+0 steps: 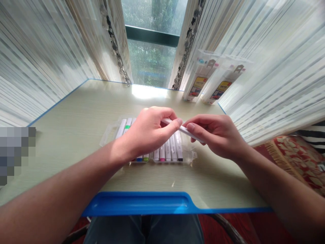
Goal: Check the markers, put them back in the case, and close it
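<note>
A white marker (186,130) is held slantwise above the desk, gripped from both ends. My left hand (154,130) is closed around its upper left end, thumb pressed along the barrel. At its lower right end, my right hand (213,134) pinches it between thumb and fingers. Below them lies an open clear plastic marker case (194,155) with several white markers (168,152) in rows, showing pink, grey, black, blue and green ends. My left hand and wrist hide the middle of the case.
Two upright clear marker boxes (196,83) with yellow labels stand at the back right. The pale desk (63,135) has a blue edge and a blue front tray (139,203). Curtains (50,51) and a window (152,61) close off the far side. A patterned red cloth (291,159) lies at right.
</note>
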Motion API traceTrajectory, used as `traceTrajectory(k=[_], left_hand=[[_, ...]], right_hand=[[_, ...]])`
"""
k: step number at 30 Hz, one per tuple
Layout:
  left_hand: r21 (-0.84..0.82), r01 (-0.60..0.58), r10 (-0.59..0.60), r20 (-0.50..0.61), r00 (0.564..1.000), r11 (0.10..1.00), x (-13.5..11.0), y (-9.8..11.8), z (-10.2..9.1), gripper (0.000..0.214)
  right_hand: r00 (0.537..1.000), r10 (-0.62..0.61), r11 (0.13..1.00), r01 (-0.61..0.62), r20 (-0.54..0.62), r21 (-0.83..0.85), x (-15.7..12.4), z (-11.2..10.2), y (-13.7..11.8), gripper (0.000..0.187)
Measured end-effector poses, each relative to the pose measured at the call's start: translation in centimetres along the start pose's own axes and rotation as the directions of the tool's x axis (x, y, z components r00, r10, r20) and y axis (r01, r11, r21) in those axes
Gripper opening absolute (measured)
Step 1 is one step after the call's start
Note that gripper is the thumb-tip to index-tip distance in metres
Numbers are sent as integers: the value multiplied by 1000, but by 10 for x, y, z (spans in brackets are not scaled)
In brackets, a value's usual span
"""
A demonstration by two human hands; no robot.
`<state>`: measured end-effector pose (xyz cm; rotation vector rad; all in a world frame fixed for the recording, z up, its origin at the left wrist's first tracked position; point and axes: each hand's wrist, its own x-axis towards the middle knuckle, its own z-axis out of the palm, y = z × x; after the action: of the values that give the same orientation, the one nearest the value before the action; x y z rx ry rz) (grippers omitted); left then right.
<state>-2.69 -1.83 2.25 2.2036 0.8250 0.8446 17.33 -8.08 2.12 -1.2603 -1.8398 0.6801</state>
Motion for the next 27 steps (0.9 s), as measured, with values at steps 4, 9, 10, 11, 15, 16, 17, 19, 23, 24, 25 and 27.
traceTrajectory(k=[4,9,10,11,15,16,17,19,23,24,25,27], left_hand=[[8,-2,2,1,1000,1000,0,-1,0,24],[11,-25,25,10,1000,1000,0,-2,1,23],[10,-24,24,10,1000,1000,0,-3,2,23],[10,-22,22,9,1000,1000,0,-3,2,23],[12,-22,22,12,1000,1000,0,-4,2,23],[16,-25,25,15,1000,1000,0,-4,3,23],[21,-30,29,17,999,999,0,-4,3,23],[31,-37,36,17,999,999,-1,-4,3,23],[47,-46,45,25,999,998,-1,-3,2,21],[50,-48,47,28,999,998,-1,-3,2,21],[52,-50,48,30,998,997,-2,-3,2,21],[57,-53,51,36,998,997,-2,-3,2,21]], right_hand=[[1000,8,1000,-8,19,-3,-1,-1,0,17],[1000,8,999,-7,30,-31,-2,-2,2,19],[999,11,999,-10,37,-30,-2,-3,3,19],[999,13,1000,-12,42,-27,-2,-3,3,20],[998,20,1000,-20,51,-7,-3,-2,4,19],[998,23,1000,-23,52,1,-3,-2,4,19],[998,26,1000,-26,54,9,-3,-2,4,18],[997,30,999,-31,67,18,-2,-2,4,19],[994,33,999,-34,103,3,-1,-3,3,21],[994,35,999,-35,107,-1,-1,-3,3,21],[993,38,999,-38,108,-3,-1,-3,3,22],[993,50,999,-49,110,-6,-2,-4,2,23]])
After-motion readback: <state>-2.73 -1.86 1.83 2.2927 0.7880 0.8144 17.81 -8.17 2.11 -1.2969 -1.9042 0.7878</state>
